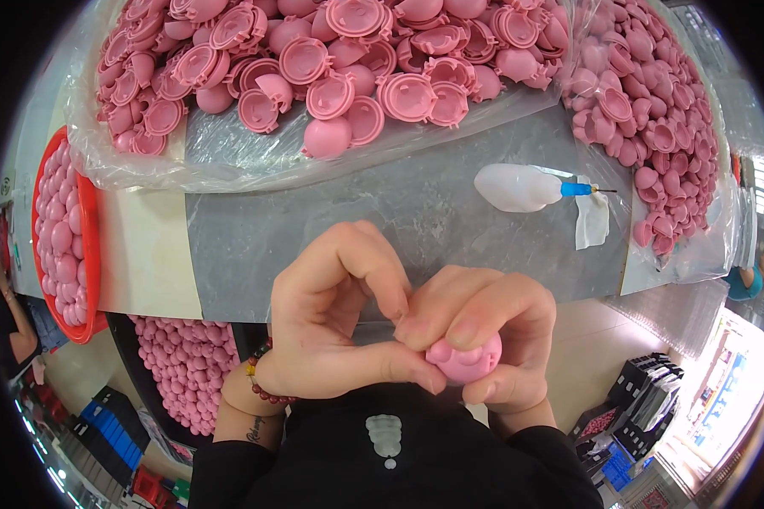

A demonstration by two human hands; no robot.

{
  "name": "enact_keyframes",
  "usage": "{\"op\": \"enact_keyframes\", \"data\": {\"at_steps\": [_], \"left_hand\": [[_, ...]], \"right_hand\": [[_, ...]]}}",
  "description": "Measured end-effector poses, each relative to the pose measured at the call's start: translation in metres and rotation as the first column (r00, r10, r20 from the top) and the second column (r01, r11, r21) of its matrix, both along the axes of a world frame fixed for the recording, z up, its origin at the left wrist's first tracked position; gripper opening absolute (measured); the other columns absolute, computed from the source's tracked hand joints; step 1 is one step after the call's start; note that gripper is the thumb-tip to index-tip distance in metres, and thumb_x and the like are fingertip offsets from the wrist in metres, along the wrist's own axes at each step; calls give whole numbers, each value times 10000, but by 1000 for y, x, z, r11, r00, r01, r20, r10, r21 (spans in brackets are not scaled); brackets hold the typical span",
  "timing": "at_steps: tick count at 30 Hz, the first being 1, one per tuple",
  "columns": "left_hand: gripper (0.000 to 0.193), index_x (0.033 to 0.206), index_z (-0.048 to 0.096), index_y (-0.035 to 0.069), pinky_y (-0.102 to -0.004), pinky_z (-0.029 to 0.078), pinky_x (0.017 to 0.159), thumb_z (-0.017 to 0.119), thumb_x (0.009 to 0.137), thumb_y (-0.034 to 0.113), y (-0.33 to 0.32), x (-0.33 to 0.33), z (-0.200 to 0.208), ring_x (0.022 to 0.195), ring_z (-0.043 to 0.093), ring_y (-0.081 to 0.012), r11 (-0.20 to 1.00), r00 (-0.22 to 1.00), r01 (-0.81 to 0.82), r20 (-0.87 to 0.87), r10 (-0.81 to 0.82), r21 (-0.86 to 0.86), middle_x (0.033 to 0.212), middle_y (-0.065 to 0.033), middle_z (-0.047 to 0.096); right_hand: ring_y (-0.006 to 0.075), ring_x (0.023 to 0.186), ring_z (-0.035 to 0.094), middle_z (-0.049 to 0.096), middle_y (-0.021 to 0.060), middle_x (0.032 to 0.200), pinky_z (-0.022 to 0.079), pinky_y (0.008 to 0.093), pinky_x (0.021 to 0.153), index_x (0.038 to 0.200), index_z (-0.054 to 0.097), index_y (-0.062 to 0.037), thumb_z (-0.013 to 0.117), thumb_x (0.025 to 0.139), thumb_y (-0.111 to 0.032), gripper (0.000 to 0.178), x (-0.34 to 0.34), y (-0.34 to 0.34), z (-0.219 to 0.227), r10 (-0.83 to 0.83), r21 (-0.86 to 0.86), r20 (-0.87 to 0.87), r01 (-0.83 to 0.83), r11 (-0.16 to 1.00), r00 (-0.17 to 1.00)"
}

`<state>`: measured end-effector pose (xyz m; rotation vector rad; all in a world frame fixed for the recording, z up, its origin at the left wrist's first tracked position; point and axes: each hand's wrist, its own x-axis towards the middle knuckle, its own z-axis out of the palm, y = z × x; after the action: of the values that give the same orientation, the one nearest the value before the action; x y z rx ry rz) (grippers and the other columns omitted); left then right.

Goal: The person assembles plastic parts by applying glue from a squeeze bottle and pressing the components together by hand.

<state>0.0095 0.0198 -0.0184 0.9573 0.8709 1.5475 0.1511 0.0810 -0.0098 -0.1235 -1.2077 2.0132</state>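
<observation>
In front of my chest I hold a small rounded pink plastic piece (464,360) with raised bumps and a small slot on its side. My right hand (505,335) pinches it between thumb and curled fingers. From the left, the thumb of my left hand (331,314) presses against the piece. The left fingers curl over, and the index tip meets the right fingers. Part of the piece is hidden behind my fingertips. Beyond my hands, a white squeeze bottle (518,187) with a blue needle tip lies on its side on the grey tabletop (314,220).
Pink half shells (306,61) are heaped on clear plastic at the back. Another pile of pink pieces (654,127) lies at the right. A red basket (93,254) of pink pieces stands left, above a dark crate (127,339) of more. A white scrap (592,220) lies beside the needle.
</observation>
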Motion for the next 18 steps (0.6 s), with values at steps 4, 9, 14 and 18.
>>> {"op": "enact_keyframes", "data": {"at_steps": [4,9,14,18], "left_hand": [[496,799,431,60,-220,400,585,813,511,191,2,-2,-4,656,453,-102,995,993,-55,-103,64,87,781,-48,440],[462,878,480,32,-268,440,665,770,585,240,5,-2,-2,777,509,-175,988,986,-29,-158,53,150,879,-125,494],[334,918,544,-2,-394,434,817,686,691,197,6,-1,-5,960,523,-313,969,984,59,-179,-15,241,985,-235,538],[284,892,558,-5,-412,437,813,666,712,186,6,-2,-6,936,536,-325,955,977,69,-214,-6,289,954,-223,557]], "right_hand": [[279,870,565,564,211,958,439,346,767,895,550,28,618,696,-25,217,2,-2,8,37,-167,92,-21,986,995],[270,843,585,582,198,934,455,336,728,869,567,13,624,718,-57,176,8,1,4,36,-96,123,-24,995,992],[270,647,594,600,179,771,488,363,582,744,568,-37,664,711,-227,215,6,-1,6,-135,130,210,109,986,968],[260,646,594,602,160,756,483,359,590,741,566,-49,656,719,-237,210,7,-4,2,-141,117,171,122,986,975]]}}
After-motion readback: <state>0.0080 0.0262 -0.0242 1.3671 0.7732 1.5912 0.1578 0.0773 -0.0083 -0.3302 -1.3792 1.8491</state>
